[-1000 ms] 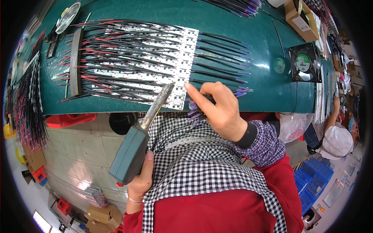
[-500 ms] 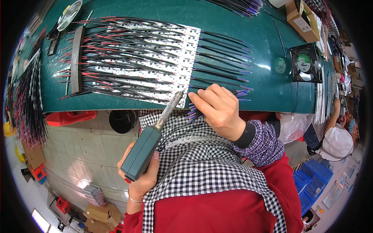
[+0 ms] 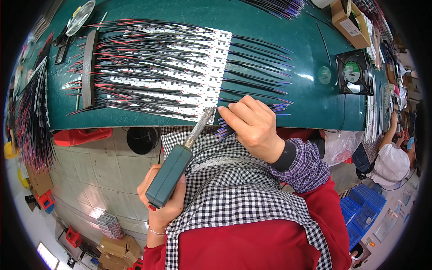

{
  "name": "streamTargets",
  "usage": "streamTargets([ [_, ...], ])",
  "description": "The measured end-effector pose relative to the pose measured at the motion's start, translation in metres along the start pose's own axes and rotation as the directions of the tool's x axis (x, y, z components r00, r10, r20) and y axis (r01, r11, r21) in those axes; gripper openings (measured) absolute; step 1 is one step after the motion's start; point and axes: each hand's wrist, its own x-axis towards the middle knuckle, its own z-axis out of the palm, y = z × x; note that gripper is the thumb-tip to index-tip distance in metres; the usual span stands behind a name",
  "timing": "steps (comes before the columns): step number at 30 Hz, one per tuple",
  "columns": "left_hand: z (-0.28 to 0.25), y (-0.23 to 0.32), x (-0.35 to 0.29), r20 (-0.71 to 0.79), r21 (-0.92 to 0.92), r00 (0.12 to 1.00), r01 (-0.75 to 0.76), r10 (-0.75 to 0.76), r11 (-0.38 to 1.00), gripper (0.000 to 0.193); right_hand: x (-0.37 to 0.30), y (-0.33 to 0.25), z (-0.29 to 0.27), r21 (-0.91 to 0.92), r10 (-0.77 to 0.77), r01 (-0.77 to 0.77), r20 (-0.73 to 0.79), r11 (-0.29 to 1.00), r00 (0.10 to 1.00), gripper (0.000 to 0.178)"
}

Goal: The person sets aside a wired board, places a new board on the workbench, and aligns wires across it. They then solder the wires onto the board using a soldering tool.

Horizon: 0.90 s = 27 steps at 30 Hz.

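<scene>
My left hand point(image 3: 167, 217) is wrapped around the dark green body of a soldering iron point(image 3: 169, 176). The iron's thick metal tip rests at or just above the near right corner of a white sheet of small circuit boards point(image 3: 213, 76). Close beside that tip, my right hand point(image 3: 255, 128) pinches a black wire against the sheet's edge. More wires with blue-purple ends point(image 3: 225, 131) bunch under the right palm; the fingers partly hide them. Rows of black wires with red ends point(image 3: 148, 67) lie across the sheet, and blue-ended ones point(image 3: 256, 69) stick out on its right.
A grey bar point(image 3: 89, 69) lies over the red wire ends on the green table point(image 3: 310, 108). Farther right sit a black fan point(image 3: 354, 73) and a cardboard box point(image 3: 351, 24). Wired sheets point(image 3: 36, 112) hang at the left edge. Another person point(image 3: 390, 162) works at far right.
The soldering iron's body and my left hand have shifted slightly right, with the tip staying near the sheet's corner. My right hand has hardly moved.
</scene>
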Motion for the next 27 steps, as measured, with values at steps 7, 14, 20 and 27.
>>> streamTargets([
  [7, 0.001, -0.002, 0.001, -0.005, -0.023, 1.0, -0.015, 0.015, 1.0, 0.017, 0.001, -0.001, -0.001, 0.004, 0.013, -0.013, -0.002, 1.0, 1.0, 0.023],
  [14, 0.002, -0.013, -0.012, -0.079, -0.021, 0.996, -0.035, 0.033, 0.999, 0.019, 0.001, -0.002, 0.0, 0.002, 0.022, -0.022, -0.003, 1.0, 1.0, 0.022],
  [20, 0.002, -0.012, -0.014, -0.06, -0.013, 0.998, -0.017, 0.016, 1.0, 0.019, 0.0, -0.001, -0.001, 0.01, 0.021, -0.021, 0.003, 1.0, 1.0, 0.023],
  [27, 0.002, -0.005, -0.007, -0.04, -0.01, 0.999, -0.034, 0.033, 0.999, 0.018, -0.003, 0.0, 0.002, 0.035, 0.016, -0.015, -0.015, 0.999, 1.0, 0.026],
])
